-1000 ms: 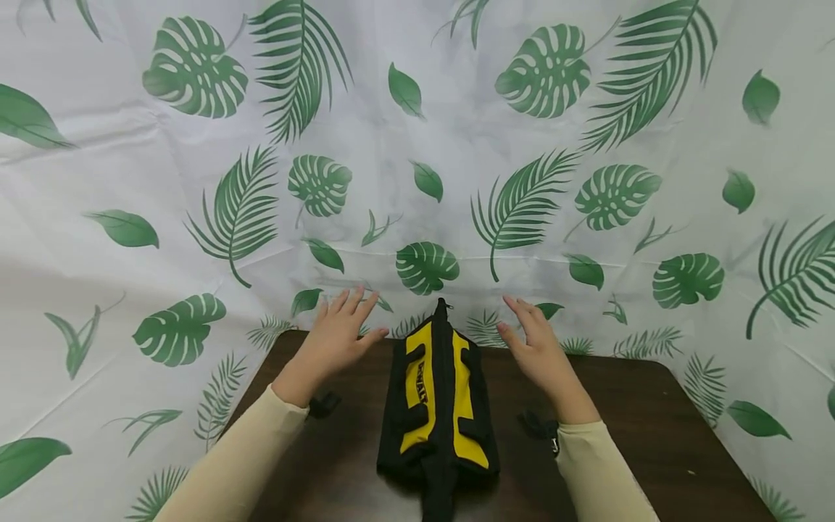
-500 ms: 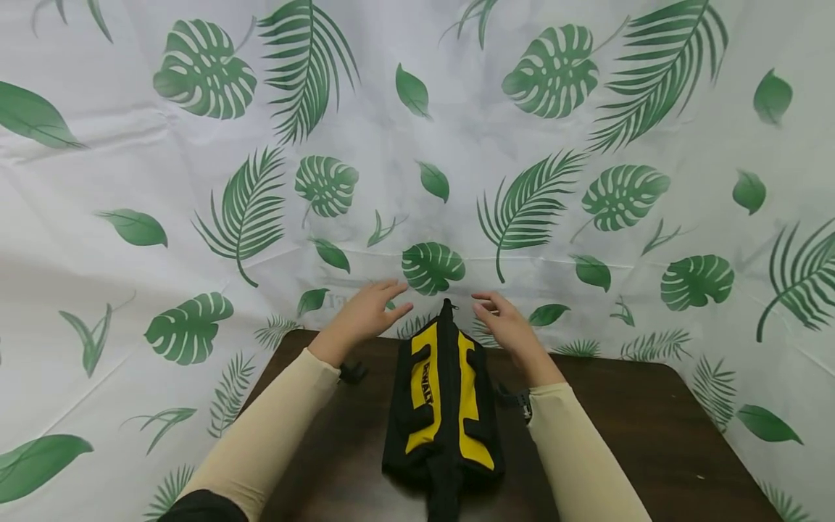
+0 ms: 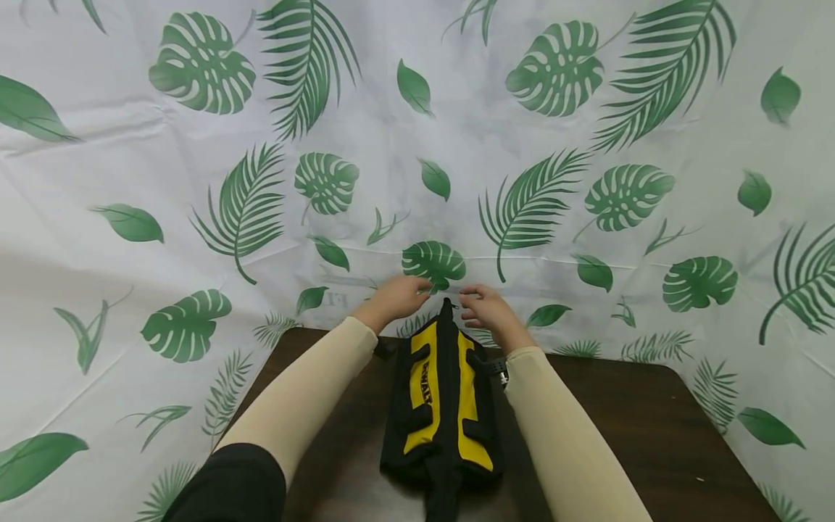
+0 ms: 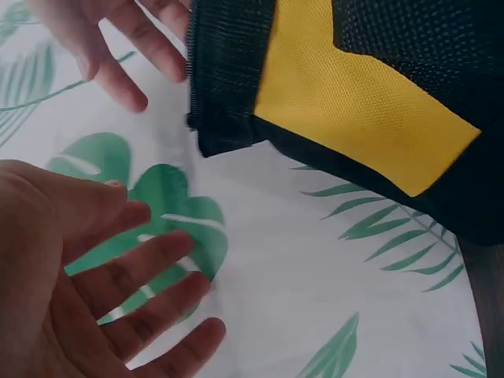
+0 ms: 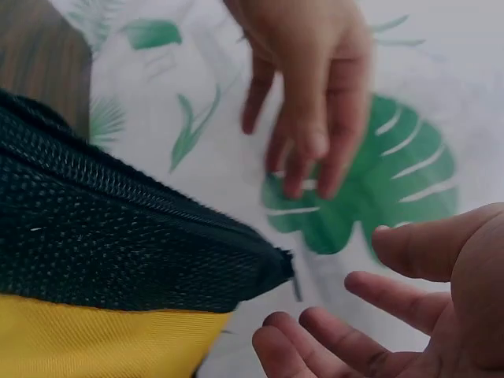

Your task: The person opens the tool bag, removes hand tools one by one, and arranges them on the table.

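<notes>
A black and yellow DeWalt tool bag (image 3: 425, 391) lies lengthwise on the table, its zipper along the top. At the bag's far tip a small zipper pull (image 5: 298, 288) hangs down in the right wrist view. My left hand (image 3: 396, 297) hovers just left of that tip, fingers relaxed and slightly bent, holding nothing. On the other side, my right hand (image 3: 491, 312) faces it with loosely bent fingers, also holding nothing. Both wrist views show gaps between the fingers and the bag's end (image 4: 228, 126).
The dark wooden table (image 3: 607, 413) extends to both sides of the bag. A white curtain with green leaves (image 3: 457, 217) hangs right behind the table's far edge. A black strap (image 3: 443, 493) runs from the bag's near end toward me.
Both hands have moved inward toward the bag's far tip from wide apart, and their fingers have bent more. The bag stays in place on the table.
</notes>
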Demonstrator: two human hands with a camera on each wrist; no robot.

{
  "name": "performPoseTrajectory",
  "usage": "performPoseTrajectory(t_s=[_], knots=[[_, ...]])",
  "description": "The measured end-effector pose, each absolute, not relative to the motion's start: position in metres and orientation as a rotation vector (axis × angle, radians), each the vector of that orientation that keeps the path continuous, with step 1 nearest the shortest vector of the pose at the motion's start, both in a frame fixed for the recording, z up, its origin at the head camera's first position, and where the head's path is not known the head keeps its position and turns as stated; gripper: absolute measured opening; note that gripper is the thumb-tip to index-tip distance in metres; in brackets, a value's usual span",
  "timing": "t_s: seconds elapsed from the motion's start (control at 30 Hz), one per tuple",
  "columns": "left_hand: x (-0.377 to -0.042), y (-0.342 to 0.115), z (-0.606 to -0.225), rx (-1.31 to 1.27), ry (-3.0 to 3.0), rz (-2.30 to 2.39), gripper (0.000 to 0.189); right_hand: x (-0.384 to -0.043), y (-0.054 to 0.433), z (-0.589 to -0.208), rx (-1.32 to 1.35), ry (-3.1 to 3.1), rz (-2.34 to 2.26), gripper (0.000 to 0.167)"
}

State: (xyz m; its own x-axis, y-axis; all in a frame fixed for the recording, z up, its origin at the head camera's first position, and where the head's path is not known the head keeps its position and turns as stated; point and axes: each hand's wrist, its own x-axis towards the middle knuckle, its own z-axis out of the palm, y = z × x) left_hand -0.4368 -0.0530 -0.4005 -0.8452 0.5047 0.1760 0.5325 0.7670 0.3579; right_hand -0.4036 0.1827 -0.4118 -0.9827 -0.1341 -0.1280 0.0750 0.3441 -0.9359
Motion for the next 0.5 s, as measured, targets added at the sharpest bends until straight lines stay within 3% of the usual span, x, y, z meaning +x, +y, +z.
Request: performPoseTrajectory(t_s=[0.3, 0.5], knots=[[-0.458, -0.032, -0.416, -0.923, -2.934, -0.847, 0.041, -0.418, 0.170, -0.425, -0.017, 2.451, -1.651, 0.045], [-0.467, -0.030, -0.437, -1.066, -2.947, -0.900, 0.045, -0.421, 0.172, -0.439, -0.092, 2.558, -1.596, 0.030]])
